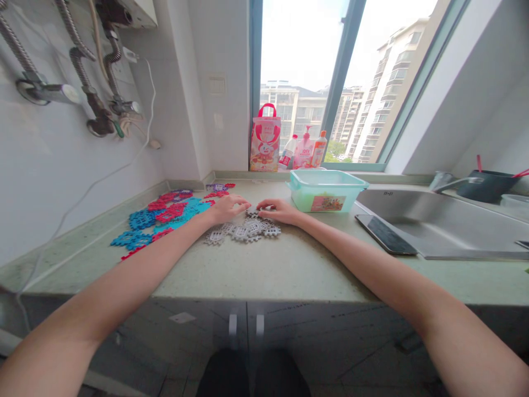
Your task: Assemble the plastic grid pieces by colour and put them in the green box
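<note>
A loose pile of grey interlocking plastic blocks (241,234) with notched edges and window-like grids lies on the counter in front of me. At its far left side, my left hand (230,209) has its fingers stretched out and apart, holding nothing I can see. My right hand (278,211) reaches in from the other side, its fingers bent and closed at the edge of a grey block (252,213) between the two hands. Red blocks (171,212), blue blocks (144,219) and a few purple ones (215,187) are spread out left of my left forearm.
A mint-green plastic tub (297,194) stands just beyond my right hand. A phone (385,234) rests by the steel sink (430,242). Bottles (304,151) and a pink bag (265,146) line the windowsill. A white cable (88,194) hangs along the left wall.
</note>
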Demonstrator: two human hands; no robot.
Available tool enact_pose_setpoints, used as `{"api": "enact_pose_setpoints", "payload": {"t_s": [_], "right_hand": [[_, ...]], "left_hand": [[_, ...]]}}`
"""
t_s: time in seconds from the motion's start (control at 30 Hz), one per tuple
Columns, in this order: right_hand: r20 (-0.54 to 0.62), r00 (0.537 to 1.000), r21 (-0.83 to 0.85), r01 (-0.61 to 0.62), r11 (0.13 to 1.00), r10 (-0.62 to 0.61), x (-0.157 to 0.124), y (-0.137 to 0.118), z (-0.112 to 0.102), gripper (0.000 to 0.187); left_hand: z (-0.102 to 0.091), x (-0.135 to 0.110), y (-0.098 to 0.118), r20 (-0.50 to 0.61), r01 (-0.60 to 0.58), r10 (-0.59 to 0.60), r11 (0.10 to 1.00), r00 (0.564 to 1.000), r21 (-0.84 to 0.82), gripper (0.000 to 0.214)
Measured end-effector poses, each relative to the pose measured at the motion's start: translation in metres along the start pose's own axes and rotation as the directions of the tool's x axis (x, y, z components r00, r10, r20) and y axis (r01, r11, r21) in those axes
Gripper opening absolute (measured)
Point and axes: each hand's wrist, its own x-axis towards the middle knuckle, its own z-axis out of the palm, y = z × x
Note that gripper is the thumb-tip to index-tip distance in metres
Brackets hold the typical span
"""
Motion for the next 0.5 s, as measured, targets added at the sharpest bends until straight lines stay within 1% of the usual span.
{"api": "enact_pose_setpoints", "payload": {"t_s": [0.1,0.2,0.27,0.37,0.5], "right_hand": [[0.012,1.000,-0.001,-0.008,1.000,0.008,-0.0006,0.0010,-0.0017,0.035],[0.004,1.000,0.000,-0.013,1.000,0.013,0.0000,0.0040,-0.0015,0.037],[-0.017,1.000,0.001,-0.018,1.000,0.018,0.0012,0.0057,0.0002,0.038],[-0.052,0.998,-0.006,-0.038,0.999,0.038,0.0037,0.0066,0.0043,0.035],[-0.080,0.995,-0.030,-0.056,0.998,0.054,0.0063,0.0050,0.0074,0.033]], "left_hand": [[-0.0043,-0.0044,-0.0039,0.004,0.057,-0.057,0.998,0.998,0.024,0.043],[-0.0064,-0.0083,-0.0047,0.041,0.103,-0.103,0.995,0.994,-0.010,0.039],[-0.0058,-0.0095,-0.0029,0.066,0.081,-0.078,0.996,0.995,-0.046,0.036],[-0.0031,-0.0090,0.0014,0.080,0.052,-0.046,0.995,0.996,-0.081,0.033],[0.0004,-0.0067,0.0025,0.053,0.057,-0.053,0.996,0.997,-0.073,0.032]]}}
